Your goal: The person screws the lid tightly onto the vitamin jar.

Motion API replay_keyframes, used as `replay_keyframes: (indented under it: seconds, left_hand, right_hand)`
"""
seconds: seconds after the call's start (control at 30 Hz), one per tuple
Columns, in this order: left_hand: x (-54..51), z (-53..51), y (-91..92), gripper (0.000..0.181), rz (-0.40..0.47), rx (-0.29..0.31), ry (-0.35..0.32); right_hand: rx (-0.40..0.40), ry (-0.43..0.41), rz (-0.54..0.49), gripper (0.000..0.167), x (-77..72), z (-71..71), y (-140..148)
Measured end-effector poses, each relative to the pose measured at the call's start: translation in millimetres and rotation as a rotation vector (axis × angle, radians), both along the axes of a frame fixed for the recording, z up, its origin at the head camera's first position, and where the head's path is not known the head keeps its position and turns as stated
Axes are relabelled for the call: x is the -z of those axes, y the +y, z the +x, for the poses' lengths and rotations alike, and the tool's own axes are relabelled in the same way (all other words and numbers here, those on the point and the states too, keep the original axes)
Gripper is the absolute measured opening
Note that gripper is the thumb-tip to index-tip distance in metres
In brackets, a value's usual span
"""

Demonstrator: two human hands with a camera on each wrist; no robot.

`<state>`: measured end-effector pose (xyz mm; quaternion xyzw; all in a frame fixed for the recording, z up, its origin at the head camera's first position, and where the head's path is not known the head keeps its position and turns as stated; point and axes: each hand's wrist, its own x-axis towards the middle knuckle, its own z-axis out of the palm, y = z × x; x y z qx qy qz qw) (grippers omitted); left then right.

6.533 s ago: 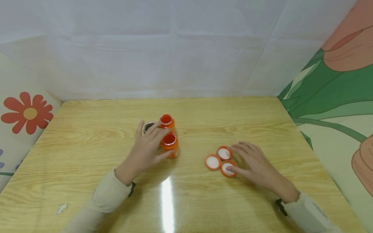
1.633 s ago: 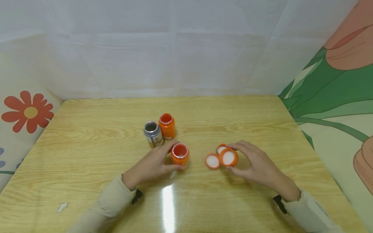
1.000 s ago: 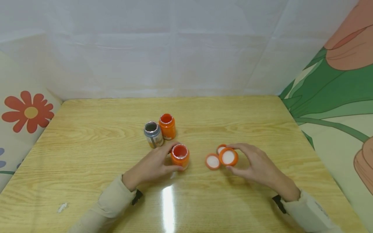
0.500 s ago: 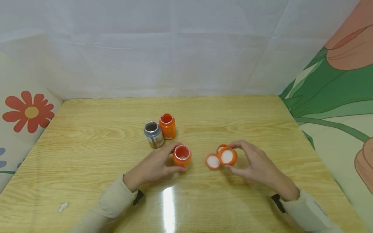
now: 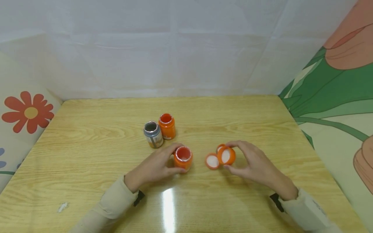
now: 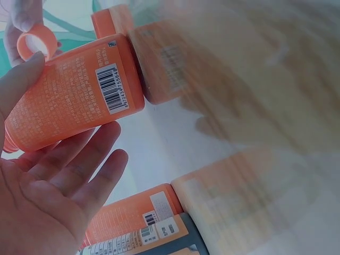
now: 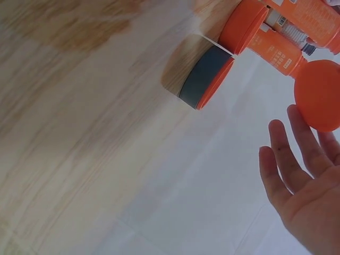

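Observation:
In the head view, my left hand (image 5: 154,166) grips an open orange jar (image 5: 183,159) from its left side, thumb in front. The jar is upright, and in the left wrist view its base meets its reflection on the tabletop. My right hand (image 5: 252,163) pinches an orange screw lid (image 5: 230,156) by its edges, tilted, white liner toward the jar. Below and left of it, another orange lid (image 5: 212,161) lies liner up. A lid with a dark grey side (image 7: 204,77) shows in the right wrist view; the held lid partly hides it in the head view.
Behind my left hand stand an open grey jar (image 5: 153,135) and a second open orange jar (image 5: 167,127), side by side. The wooden table (image 5: 87,129) reaches back to a white sheet (image 5: 175,48). A small pale scrap (image 5: 62,207) lies at front left.
My left hand has brought the near orange jar right and frontward, away from the other two. My right hand has picked up one lid; lately it tilts further toward the jar and shifts slightly left.

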<state>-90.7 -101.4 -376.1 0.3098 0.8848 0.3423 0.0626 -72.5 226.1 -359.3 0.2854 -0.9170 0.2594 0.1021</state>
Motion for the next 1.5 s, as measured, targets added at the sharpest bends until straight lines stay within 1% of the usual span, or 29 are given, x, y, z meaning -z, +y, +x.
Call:
replay_keyframes:
  seconds: [0.33,0.53,0.73,0.93,1.07,1.27,1.5]
  left_hand:
    - [-0.3,0.7,0.1,0.067,-0.005,0.010,0.000]
    - [-0.7,1.2,0.1,0.068,-0.004,0.006,-0.003]
    - [-0.4,0.8,0.6,0.068,-0.006,0.008,0.008]
    - [-1.2,0.3,1.1,0.067,-0.001,0.018,-0.011]
    - [-1.3,0.6,2.0,0.066,0.005,0.035,-0.010]
    - [-0.9,2.0,4.3,0.064,-0.001,0.043,0.015]
    - [-0.6,3.8,7.0,0.064,0.002,0.049,0.024]
  right_hand:
    - [-0.028,-0.006,-0.002,0.061,-3.2,-2.9,-2.5]
    - [-0.046,0.008,0.001,0.063,-3.6,-3.6,-3.7]
    - [-0.028,-0.005,-0.011,0.063,-4.2,-3.3,-3.5]
    - [-0.024,-0.006,-0.007,0.061,-5.6,-3.9,-4.6]
    - [-0.019,-0.010,-0.002,0.061,-6.4,-4.0,-5.3]
    - [-0.042,0.027,-0.007,0.061,-6.1,-4.5,-5.7]
    - [-0.071,0.071,-0.028,0.063,-6.5,-6.0,-8.4]
